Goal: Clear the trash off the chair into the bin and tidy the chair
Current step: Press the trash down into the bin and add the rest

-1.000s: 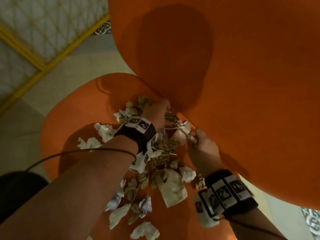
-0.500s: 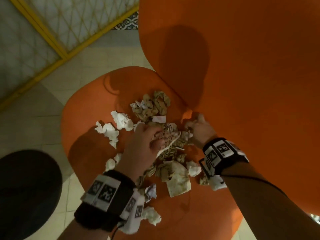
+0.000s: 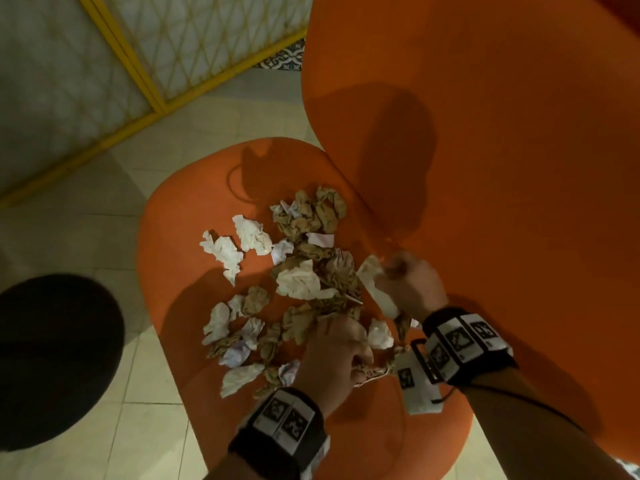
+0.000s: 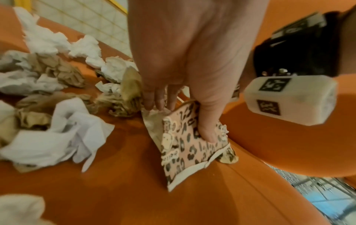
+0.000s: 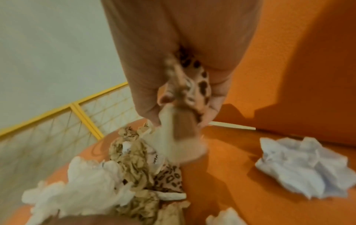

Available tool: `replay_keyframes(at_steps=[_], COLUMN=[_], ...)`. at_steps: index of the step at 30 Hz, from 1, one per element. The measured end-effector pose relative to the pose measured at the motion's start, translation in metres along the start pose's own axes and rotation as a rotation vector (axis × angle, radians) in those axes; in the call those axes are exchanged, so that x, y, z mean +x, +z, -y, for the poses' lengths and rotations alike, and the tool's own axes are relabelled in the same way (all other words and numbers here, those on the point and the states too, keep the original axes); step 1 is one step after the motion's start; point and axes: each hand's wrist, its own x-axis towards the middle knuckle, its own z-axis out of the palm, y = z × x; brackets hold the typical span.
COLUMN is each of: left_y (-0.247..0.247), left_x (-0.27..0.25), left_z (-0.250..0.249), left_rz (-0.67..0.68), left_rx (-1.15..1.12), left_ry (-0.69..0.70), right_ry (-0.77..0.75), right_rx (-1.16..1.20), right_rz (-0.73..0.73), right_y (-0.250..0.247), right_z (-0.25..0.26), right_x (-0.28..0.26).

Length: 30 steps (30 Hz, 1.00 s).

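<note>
Several crumpled white and brown paper scraps (image 3: 298,282) litter the orange chair seat (image 3: 173,271). My left hand (image 3: 334,351) is near the seat's front, fingers curled round a pink leopard-print paper piece (image 4: 185,146) with the thumb pressed on it. My right hand (image 3: 408,282) is close to the chair's backrest (image 3: 485,168) and grips a bunch of scraps: a pale torn strip (image 5: 179,144) and a leopard-print bit (image 5: 200,85). More crumpled paper (image 5: 300,166) lies on the seat beside it.
A black round bin (image 3: 52,362) stands on the tiled floor to the left of the chair. A yellow-framed mesh panel (image 3: 145,74) runs along the back left. The tall orange backrest rises on the right.
My left hand has drawn back from the pile's middle toward the seat's front, holding the leopard-print paper. My right hand stays by the backrest, now with a pale strip in its grip. The view shifted.
</note>
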Motion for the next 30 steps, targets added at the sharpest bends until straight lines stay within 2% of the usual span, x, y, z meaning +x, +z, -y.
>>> replay_keyframes(at_steps=[2,4,8,10,14,19,21,26,30], left_y=[-0.002,-0.002,-0.005,-0.006,-0.007,-0.006,-0.004,-0.009,-0.010], left_x=[0.004,0.006,0.005,0.006,0.007,-0.002,-0.006,-0.023,-0.033], left_z=[0.003,0.006,0.006,0.007,0.013,0.019,0.022,0.025,0.026], left_rz=[0.090,0.162,0.165,0.148,0.151,0.039,0.066,0.117,0.057], left_rx=[0.085,0.150,0.198,0.267,0.277,-0.060,-0.033,-0.061,-0.159], left_ry=[-0.036,-0.062,-0.071,-0.041,-0.033,0.004,0.011,-0.079,-0.159], right_ry=[0.098,0.150,0.158,0.175,0.173,0.180,0.169,0.179,0.170], right_rx=[0.161,0.216,-0.076,-0.129,0.027,0.033,-0.009,-0.095,-0.162], right_rz=[0.110,0.223,0.336,0.338,0.331,0.278,0.274,0.225,0.188], right_y=[0.004,0.008,0.013,0.017,0.029,0.046,0.050,0.060,0.074], right_z=[-0.001,0.001,0.013,0.017,0.022,0.034,0.041,0.049,0.045], right_x=[0.000,0.002,0.008,0.013,0.018,0.020,0.020,0.023,0.028])
